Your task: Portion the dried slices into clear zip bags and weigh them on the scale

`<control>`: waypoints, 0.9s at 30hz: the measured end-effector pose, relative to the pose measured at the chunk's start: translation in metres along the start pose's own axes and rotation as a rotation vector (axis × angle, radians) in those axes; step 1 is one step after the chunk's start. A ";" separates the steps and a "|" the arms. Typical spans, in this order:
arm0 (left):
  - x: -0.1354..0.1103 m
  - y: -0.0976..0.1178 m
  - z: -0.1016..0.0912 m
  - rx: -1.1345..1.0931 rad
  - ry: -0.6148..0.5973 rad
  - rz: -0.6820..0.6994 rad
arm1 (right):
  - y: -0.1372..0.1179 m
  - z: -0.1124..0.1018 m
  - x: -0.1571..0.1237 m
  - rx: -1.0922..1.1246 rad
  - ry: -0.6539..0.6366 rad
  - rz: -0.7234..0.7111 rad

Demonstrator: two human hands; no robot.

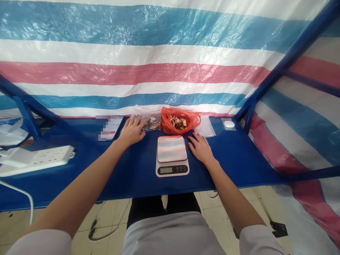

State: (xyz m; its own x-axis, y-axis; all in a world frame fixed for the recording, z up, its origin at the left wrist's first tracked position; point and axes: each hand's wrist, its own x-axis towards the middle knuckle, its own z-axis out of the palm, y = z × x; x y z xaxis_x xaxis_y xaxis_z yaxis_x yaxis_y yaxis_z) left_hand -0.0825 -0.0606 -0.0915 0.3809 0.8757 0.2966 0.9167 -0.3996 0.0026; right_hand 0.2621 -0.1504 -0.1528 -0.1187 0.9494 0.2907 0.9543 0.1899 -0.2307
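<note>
Left hand (132,131) nearer, fingers loosely spread and pinching nothing, fingertips just touching a small clear bag of dried slices (154,124) at 2 o'clock, long axis crosswise; right hand (201,148), also spread, farther off, beside a digital kitchen scale (172,148).

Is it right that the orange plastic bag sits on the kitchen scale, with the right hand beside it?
No: the orange plastic bag is behind the kitchen scale, not on it, as the head view shows; the right hand is beside the scale.
</note>
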 end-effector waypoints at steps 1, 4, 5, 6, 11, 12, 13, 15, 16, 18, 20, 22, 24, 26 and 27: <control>0.003 -0.002 0.001 0.014 -0.036 0.003 | 0.000 0.000 0.000 -0.003 0.002 0.000; 0.009 -0.006 0.004 0.040 -0.074 0.009 | 0.000 0.001 0.000 -0.009 0.009 0.003; 0.011 -0.007 0.005 0.043 -0.066 0.011 | 0.000 0.001 0.000 -0.010 0.011 0.003; 0.011 -0.007 0.006 0.041 -0.054 0.013 | 0.000 0.001 0.000 -0.011 0.012 0.003; 0.013 -0.009 0.009 -0.003 -0.014 0.011 | 0.000 0.002 0.001 -0.014 0.010 0.004; 0.013 -0.009 0.009 -0.013 -0.010 0.011 | 0.000 0.002 0.001 -0.014 0.010 0.003; 0.014 -0.010 0.009 -0.025 -0.006 0.008 | 0.000 0.002 0.001 -0.013 0.009 0.001; 0.014 -0.012 0.009 -0.061 0.004 -0.002 | 0.000 0.002 0.001 -0.008 0.014 -0.001; 0.015 -0.013 0.009 -0.082 0.010 -0.008 | 0.000 0.002 0.001 -0.005 0.018 -0.001; 0.016 -0.016 0.010 -0.129 0.026 -0.024 | 0.000 0.002 0.001 -0.002 0.023 0.001; 0.016 -0.019 0.009 -0.183 0.058 -0.051 | -0.001 0.002 0.002 0.000 0.022 0.002; 0.015 -0.021 0.007 -0.249 0.113 -0.084 | -0.001 0.001 0.002 0.003 0.021 0.004; 0.012 -0.020 0.003 -0.326 0.185 -0.115 | -0.002 0.000 0.002 0.007 0.023 0.008; 0.009 -0.016 -0.003 -0.412 0.252 -0.140 | -0.002 -0.001 0.002 0.008 0.034 0.007; 0.007 -0.013 -0.006 -0.458 0.283 -0.153 | -0.002 -0.001 0.002 0.009 0.043 0.003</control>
State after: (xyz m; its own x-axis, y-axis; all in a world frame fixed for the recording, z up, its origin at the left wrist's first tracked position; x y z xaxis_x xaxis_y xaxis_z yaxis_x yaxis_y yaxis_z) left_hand -0.0927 -0.0512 -0.0833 0.1423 0.8514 0.5049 0.7889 -0.4056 0.4616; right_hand 0.2600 -0.1496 -0.1504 -0.1033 0.9385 0.3295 0.9521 0.1891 -0.2401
